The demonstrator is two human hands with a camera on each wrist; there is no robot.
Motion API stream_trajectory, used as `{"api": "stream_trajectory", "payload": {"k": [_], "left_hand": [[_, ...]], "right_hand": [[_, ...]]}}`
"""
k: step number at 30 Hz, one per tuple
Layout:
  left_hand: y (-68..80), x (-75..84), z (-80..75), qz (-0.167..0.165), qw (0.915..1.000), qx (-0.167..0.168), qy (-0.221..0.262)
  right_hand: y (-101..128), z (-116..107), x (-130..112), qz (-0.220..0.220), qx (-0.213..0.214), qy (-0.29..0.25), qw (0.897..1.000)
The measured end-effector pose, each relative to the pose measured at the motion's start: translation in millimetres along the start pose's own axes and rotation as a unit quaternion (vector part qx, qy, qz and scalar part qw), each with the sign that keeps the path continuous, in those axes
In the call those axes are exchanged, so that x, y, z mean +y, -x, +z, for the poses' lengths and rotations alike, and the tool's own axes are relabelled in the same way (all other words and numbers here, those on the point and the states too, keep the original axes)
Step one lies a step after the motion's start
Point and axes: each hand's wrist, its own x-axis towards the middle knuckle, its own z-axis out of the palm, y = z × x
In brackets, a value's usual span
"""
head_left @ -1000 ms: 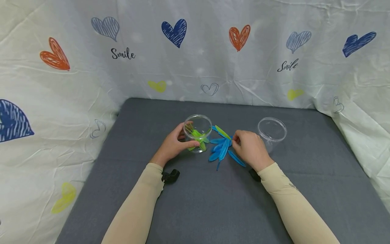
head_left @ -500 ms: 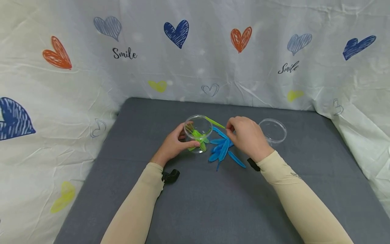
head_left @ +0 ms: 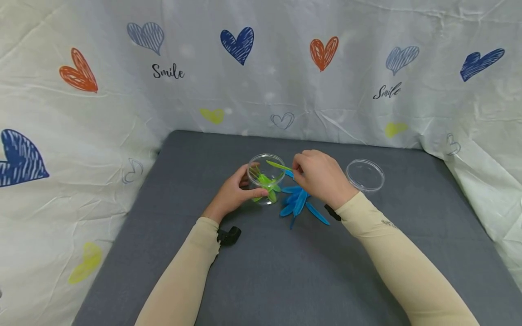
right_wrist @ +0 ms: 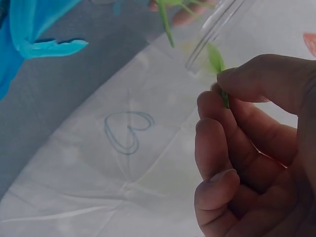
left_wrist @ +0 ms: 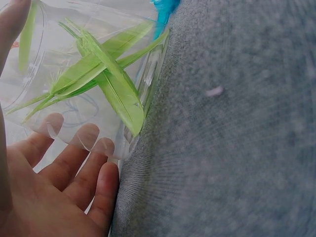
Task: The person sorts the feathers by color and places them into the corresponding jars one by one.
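My left hand (head_left: 232, 192) holds a clear plastic cup (head_left: 267, 155), thumb at the near side and fingers round the far left. Several green feathers (left_wrist: 106, 64) lie crossed inside it; the cup stands on the cloth. Between thumb and fingertips, my right hand (head_left: 320, 174) pinches another green feather (head_left: 279, 166) by one end. The feather's free end reaches over the cup's rim, and in the right wrist view this green feather (right_wrist: 215, 58) points toward the cup's mouth. A loose pile of blue feathers (head_left: 299, 201) lies right of the cup, partly hidden below my right hand.
A second clear cup (head_left: 365, 160) stands upright right of my right hand. The table (head_left: 265, 271) wears a dark grey cloth. Behind and at the sides hangs a white curtain (head_left: 346, 95) printed with hearts and "Smile".
My right hand has lifted the green feather off the blue pile and carried it up and left to the cup's opening. My left hand and the cup have stayed put.
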Motion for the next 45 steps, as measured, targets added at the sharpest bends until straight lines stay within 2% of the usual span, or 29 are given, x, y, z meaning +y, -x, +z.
{"api": "stream_trajectory", "payload": {"k": [16, 28, 37, 41, 45], "left_hand": [[-0.5, -1.5, -0.3, 0.008, 0.9999, -0.006, 0.006], [1.8, -2.5, -1.4, 0.002, 0.9999, -0.006, 0.008], [-3.3, 2.9, 4.0, -0.008, 0.9998, -0.015, 0.012], [-2.9, 2.3, 0.5, -0.017, 0.9998, -0.013, 0.005], [2.6, -0.9, -6.7, -0.027, 0.9996, -0.003, -0.006]], "right_hand": [[-32.7, 8.1, -17.4, -0.039, -0.036, 0.044, 0.998], [-45.1, 16.4, -28.1, -0.055, -0.056, 0.045, 0.996], [-36.8, 7.3, -16.9, -0.028, -0.041, 0.001, 0.999], [-27.2, 3.1, -12.4, -0.01, -0.028, -0.025, 0.999], [-12.1, 2.8, -10.3, 0.01, -0.012, -0.08, 0.997]]}}
